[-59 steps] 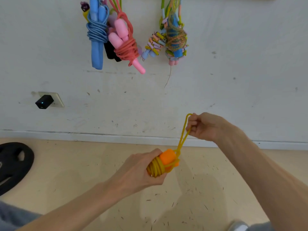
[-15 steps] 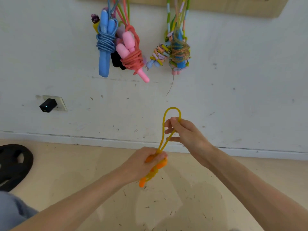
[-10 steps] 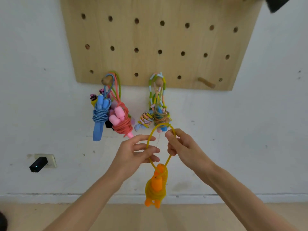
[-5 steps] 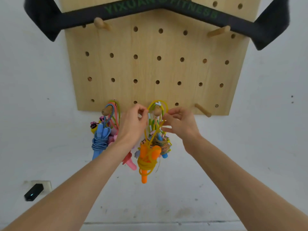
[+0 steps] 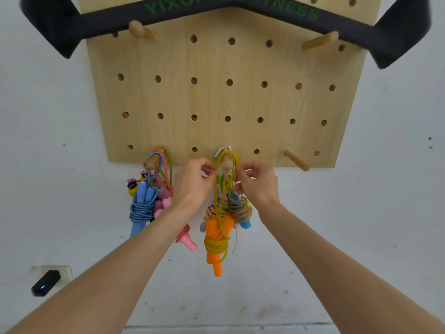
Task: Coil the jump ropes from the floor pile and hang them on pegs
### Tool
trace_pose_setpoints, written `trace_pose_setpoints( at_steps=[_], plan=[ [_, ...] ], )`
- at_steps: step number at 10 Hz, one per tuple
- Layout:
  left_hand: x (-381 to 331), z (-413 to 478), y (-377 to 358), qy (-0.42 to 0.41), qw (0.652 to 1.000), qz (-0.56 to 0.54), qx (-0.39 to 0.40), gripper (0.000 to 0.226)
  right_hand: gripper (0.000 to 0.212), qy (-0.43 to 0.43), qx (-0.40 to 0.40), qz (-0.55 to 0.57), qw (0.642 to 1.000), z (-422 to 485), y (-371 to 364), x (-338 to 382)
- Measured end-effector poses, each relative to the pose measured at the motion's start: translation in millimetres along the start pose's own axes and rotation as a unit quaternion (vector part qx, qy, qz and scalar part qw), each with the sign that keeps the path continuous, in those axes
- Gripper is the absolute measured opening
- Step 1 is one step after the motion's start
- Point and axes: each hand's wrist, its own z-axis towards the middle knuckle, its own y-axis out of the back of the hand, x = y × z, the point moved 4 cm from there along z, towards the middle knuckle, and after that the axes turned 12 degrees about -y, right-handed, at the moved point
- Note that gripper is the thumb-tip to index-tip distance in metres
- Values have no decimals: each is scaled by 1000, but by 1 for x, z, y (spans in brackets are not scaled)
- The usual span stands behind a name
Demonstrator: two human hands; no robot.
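Note:
A coiled yellow jump rope with orange handles [image 5: 218, 239] hangs below the middle lower peg [image 5: 226, 165] of a wooden pegboard [image 5: 226, 97]. Its yellow loop arches over that peg. My left hand [image 5: 193, 183] pinches the loop's left side and my right hand [image 5: 255, 183] pinches its right side. Behind it on the same peg hangs a multicoloured beaded rope bundle [image 5: 238, 208]. The left lower peg [image 5: 150, 162] carries a blue rope [image 5: 142, 208] and a pink rope [image 5: 185, 239], partly hidden by my left forearm.
A bare peg [image 5: 296, 160] sticks out at the lower right of the board. A black fitness band [image 5: 226, 10] drapes over two upper pegs [image 5: 142, 32] [image 5: 320, 41]. A wall socket with a black plug [image 5: 45, 282] is at the lower left.
Both hands raised the orange-handled rope from near the floor up to the board. In the last half second the loop settled over the middle lower peg.

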Motion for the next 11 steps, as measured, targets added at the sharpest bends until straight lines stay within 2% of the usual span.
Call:
trace_pose_setpoints(
  at_steps=[1,2,3,4,5,7,9,10,11],
  plan=[
    [-3,0,-6,10,999,-49,15,4,8,9,-4,3,1000,-1,-1,4],
    [2,-1,-6,39,993,-115,-10,4,5,54,-37,9,998,-7,2,7],
    [5,-2,-3,38,985,-167,-8,4,5,91,-25,0,996,-15,-1,7],
    [11,-5,-8,63,986,-141,59,8,10,72,10,-66,995,-10,-7,2],
    [12,-3,-13,68,989,-101,85,7,11,48,4,-86,995,-4,-7,4],
    [9,8,-18,85,988,-73,103,13,24,68,-37,-173,982,-2,-6,12],
    [6,-2,-9,81,990,-86,82,25,20,85,-53,-98,990,-12,5,-1],
    [5,-10,-5,86,988,-96,88,40,15,78,-43,-52,995,-18,9,-7],
    [8,-17,13,61,994,-52,75,45,11,82,-52,0,995,-32,25,3]
  ],
)
